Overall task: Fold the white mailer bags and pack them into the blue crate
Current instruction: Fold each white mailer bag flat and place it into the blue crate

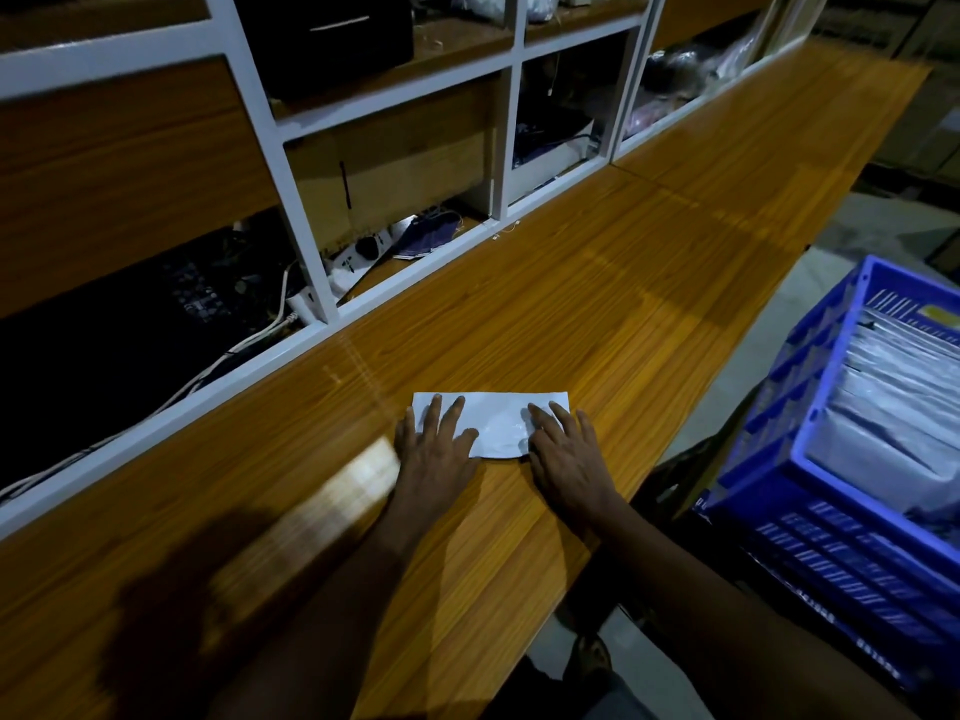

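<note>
A folded white mailer bag (493, 420) lies flat on the wooden counter (649, 283). My left hand (431, 444) presses on its left end with straight, spread fingers. My right hand (563, 449) presses flat on its right end in the same way. The blue crate (779, 439) stands to the right of the counter, below its edge, and holds several folded white bags (893, 387) stacked upright in a row.
A white-framed shelf unit (306, 241) runs along the counter's far side, with dark boxes, cables and a power strip (363, 252) inside. A second blue crate (831, 579) sits under the first. Grey floor shows at the right.
</note>
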Demonstrator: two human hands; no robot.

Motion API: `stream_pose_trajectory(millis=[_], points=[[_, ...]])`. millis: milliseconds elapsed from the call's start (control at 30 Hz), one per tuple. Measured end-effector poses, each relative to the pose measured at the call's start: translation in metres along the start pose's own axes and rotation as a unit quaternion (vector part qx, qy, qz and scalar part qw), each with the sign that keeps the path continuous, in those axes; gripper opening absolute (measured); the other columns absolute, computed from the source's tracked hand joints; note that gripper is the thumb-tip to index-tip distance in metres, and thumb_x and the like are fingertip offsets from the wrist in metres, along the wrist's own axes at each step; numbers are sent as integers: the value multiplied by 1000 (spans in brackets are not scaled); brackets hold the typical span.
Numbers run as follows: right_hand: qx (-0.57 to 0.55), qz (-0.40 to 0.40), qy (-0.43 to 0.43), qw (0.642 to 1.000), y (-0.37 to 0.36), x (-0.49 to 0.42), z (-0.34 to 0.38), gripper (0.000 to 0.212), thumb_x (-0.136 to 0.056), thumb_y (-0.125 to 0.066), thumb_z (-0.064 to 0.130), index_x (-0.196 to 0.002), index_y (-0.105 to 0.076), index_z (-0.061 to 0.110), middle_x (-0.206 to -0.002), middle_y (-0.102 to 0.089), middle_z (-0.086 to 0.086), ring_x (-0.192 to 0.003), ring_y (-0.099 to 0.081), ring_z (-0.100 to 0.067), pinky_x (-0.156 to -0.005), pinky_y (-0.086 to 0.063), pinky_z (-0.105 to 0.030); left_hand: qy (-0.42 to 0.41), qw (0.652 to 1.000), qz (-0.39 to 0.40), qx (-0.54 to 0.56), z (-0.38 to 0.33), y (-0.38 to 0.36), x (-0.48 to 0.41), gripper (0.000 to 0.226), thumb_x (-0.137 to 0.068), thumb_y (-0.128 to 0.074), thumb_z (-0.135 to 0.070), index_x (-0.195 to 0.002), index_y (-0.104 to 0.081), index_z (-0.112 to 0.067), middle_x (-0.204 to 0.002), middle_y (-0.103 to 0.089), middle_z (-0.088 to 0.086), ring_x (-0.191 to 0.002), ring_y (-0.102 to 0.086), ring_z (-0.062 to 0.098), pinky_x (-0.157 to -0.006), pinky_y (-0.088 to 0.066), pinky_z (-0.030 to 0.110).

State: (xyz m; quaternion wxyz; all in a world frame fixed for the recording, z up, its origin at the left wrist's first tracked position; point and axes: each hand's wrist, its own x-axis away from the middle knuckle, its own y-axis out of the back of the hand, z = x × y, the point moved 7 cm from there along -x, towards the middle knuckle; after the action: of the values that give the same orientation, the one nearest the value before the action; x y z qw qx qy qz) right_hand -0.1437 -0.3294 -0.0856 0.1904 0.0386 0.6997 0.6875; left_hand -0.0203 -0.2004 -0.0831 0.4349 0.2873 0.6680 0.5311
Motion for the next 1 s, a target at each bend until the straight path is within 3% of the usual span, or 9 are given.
stream_pose_trajectory(millis=[67, 200, 333, 467, 633, 733, 800, 900, 1000], points=[[-10, -7, -3, 1000, 4, -1, -1, 40, -99, -33, 37, -118, -59, 13, -150, -46, -14, -140, -37, -37, -110, -31, -63, -7, 1000, -11, -7, 0, 5, -4, 18, -77, -80, -24, -89, -67, -21, -147, -50, 11, -142, -38, 39, -109, -28, 68], [-15, -34, -17, 999, 15, -13, -10, 45, -95, -42, 45, -124, -60, 14, -146, -51, -14, -135, -44, -38, -106, -37, -62, -29, 999, -15, -32, -12, 18, -17, 23, -72, -78, -10, -85, -61, -18, -145, -51, 12, -139, -41, 40, -107, -31, 69], [14, 4, -19, 1000, 6, -24, -18, 40, -86, -68, 46, -116, -68, 20, -141, -56, -13, -130, -49, -40, -102, -40, -64, -15, 999, -1, -44, -17, 23, -23, 24, -69, -84, -18, -83, -65, -19, -137, -59, 12, -133, -48, 40, -106, -33, 69], [4, -15, 31, 999, 0, -16, -12, 26, -79, -78, 36, -97, -70, 19, -135, -61, -13, -125, -54, -40, -99, -43, -62, -11, 1000, 11, -9, -14, 11, -11, 27, -63, -90, -27, -77, -68, -21, -129, -63, 10, -131, -51, 38, -107, -33, 67], [12, 15, 32, 999, -9, -14, -4, 32, -81, -73, 30, -108, -63, 16, -143, -52, -15, -133, -45, -42, -106, -33, -62, 11, 999, 33, -19, -12, 11, -8, 37, -58, -91, -21, -88, -70, -23, -127, -64, 10, -127, -53, 38, -104, -36, 67], [13, 38, 0, 999, -3, -20, -6, 37, -79, -77, 27, -112, -64, 14, -141, -55, -14, -131, -48, -40, -105, -37, -61, 33, 998, 39, -30, -12, 17, -14, 45, -59, -90, -26, -100, -70, -23, -128, -63, 9, -127, -53, 37, -104, -37, 66], [7, 32, -21, 999, 4, -25, -10, 39, -82, -75, 28, -116, -63, 13, -140, -56, -12, -131, -49, -38, -103, -40, -59, 50, 997, 44, -38, -9, 19, -18, 39, -68, -86, -27, -103, -68, -23, -133, -59, 9, -132, -48, 38, -103, -36, 66], [-4, 0, -20, 1000, 18, -31, -19, 32, -92, -55, 36, -113, -64, 13, -138, -57, -12, -129, -50, -38, -102, -40, -59, 50, 995, 58, -67, -9, 24, -29, 30, -74, -85, -26, -99, -68, -24, -136, -57, 10, -134, -45, 38, -102, -36, 66], [-8, -9, -36, 999, 34, -40, -31, 40, -96, -39, 40, -115, -61, 14, -145, -51, -13, -132, -46, -41, -106, -34, -63, 27, 995, 48, -78, -17, 38, -48, 23, -75, -85, -24, -92, -71, -22, -132, -61, 13, -132, -49, 38, -103, -38, 66]])
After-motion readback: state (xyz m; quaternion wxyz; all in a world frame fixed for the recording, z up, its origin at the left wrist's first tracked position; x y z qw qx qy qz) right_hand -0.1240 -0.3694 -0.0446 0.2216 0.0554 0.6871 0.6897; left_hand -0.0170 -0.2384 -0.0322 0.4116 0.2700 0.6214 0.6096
